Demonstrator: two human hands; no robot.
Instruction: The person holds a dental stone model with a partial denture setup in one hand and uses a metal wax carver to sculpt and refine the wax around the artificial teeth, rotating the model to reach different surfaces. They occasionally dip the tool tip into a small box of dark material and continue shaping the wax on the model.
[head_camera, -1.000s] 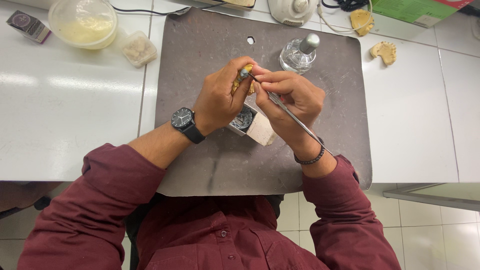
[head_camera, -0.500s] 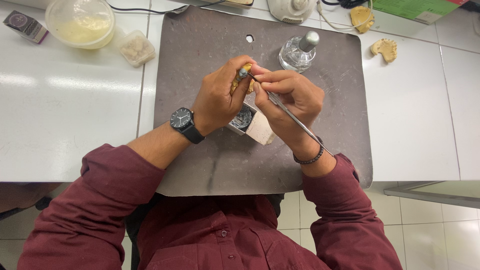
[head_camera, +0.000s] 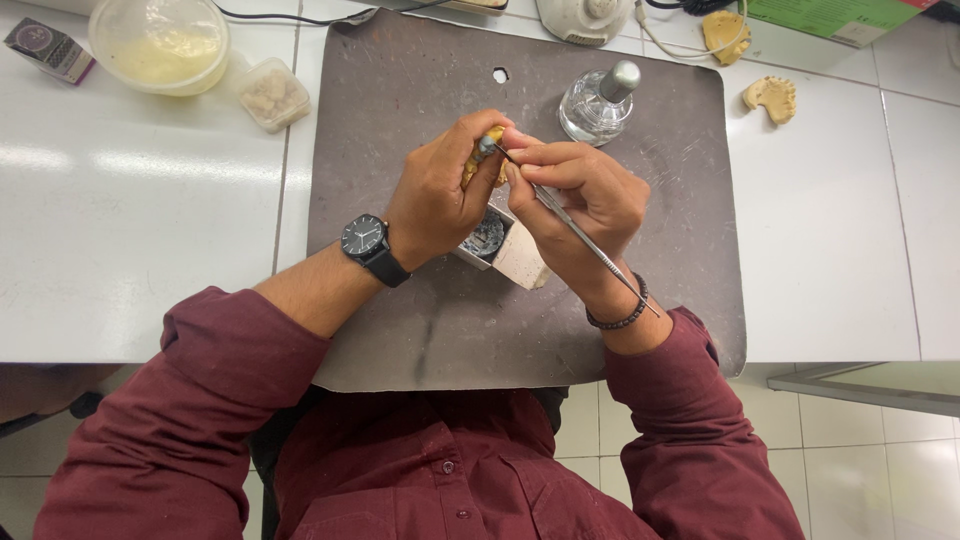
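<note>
Fingers of my left hand pinch a small yellow piece while my right hand grips a thin metal tool against it, mid-surface, work seemingly unfinished.

Matt grey mat — shiny metal tool.

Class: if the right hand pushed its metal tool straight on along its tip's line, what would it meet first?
The right hand points its metal tool up-left; it would likely first meet the small yellow piece pinched in the left hand, seemingly already touching.
</note>
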